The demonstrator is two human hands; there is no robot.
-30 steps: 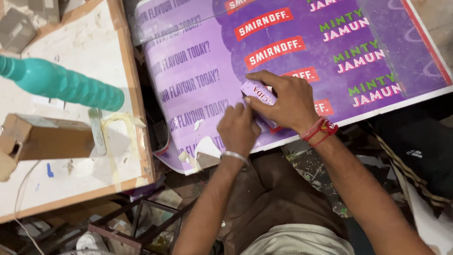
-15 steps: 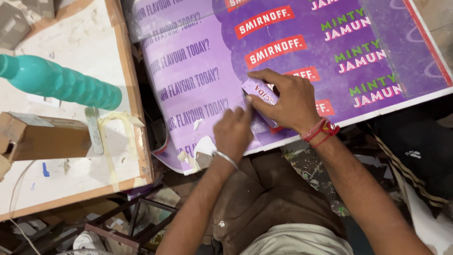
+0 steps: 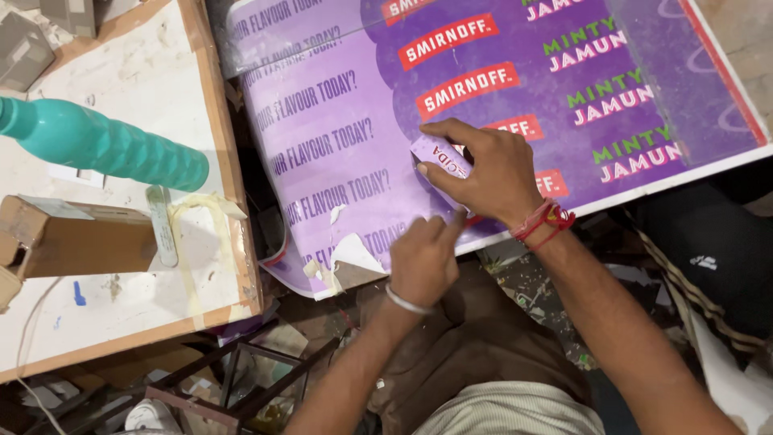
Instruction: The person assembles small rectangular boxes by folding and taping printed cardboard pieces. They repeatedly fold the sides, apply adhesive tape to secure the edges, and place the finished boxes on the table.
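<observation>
Small purple card [image 3: 439, 155]: oblong, pale lilac face with dark lettering, one short end free toward upper left. Tilted, lying on the purple printed sheet [image 3: 338, 145], gripped by right hand [image 3: 491, 173] between thumb and fingers. Sheet: large, glossy, purple with red labels and green lettering, flat, near edge ragged, white backing torn. Left hand [image 3: 423, 262] loosely curled, fingertips touching sheet's near edge.

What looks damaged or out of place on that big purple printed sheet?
The purple sheet is torn at its lower-left corner: the printed layer is peeled and ragged, with white scraps showing. The left hand is right beside that tear.
</observation>
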